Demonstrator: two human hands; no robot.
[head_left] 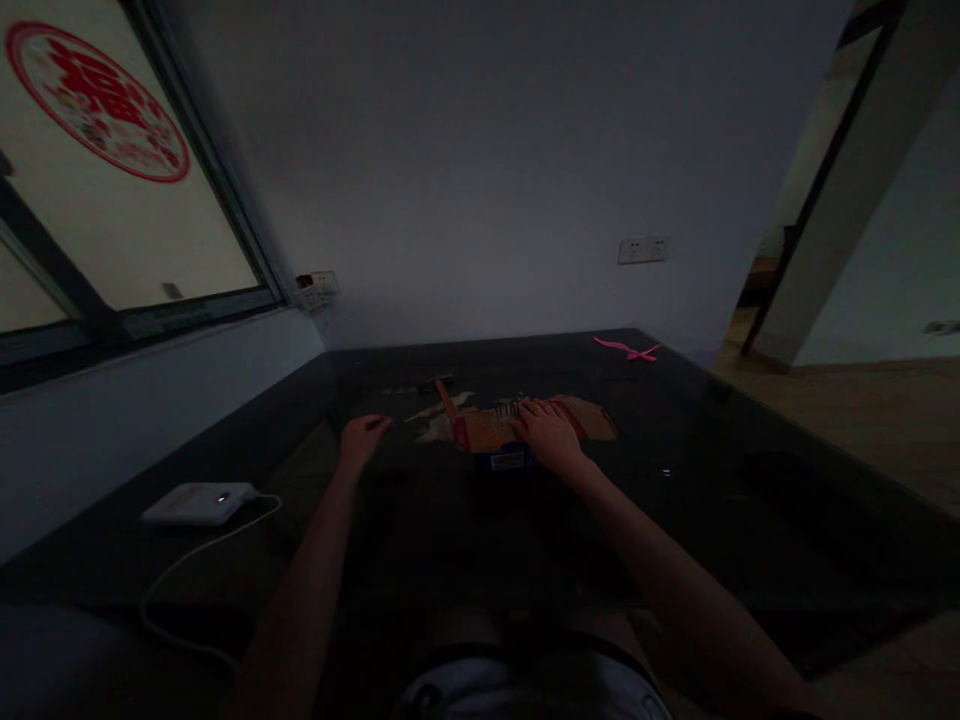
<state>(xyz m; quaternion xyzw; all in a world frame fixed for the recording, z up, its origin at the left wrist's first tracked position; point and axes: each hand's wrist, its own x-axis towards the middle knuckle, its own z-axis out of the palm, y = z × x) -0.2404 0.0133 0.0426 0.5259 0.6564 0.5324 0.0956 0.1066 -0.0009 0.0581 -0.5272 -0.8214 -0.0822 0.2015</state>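
The scene is dim. My left hand (364, 440) is just above or on the dark table (420, 530), left of the cardboard, fingers curled together. Something small and dark may be between the fingertips; I cannot make it out. My right hand (551, 432) lies over a brown and red piece of cardboard (487, 430), fingers stretched across it. Beside those fingers, a row of several thin dark nails (508, 408) stands upright. A blue box (508, 461) shows under the cardboard's near edge. Between my hands, a hammer (447, 400) with a wooden handle rests against the cardboard's left end.
A white power bank (199, 504) with a cable (187, 555) lies at the left. A pink strap-like item (631, 350) is near the table's far right corner. The wall (487, 200) rises behind, with sockets (642, 250), and a window (120, 160) is on the left.
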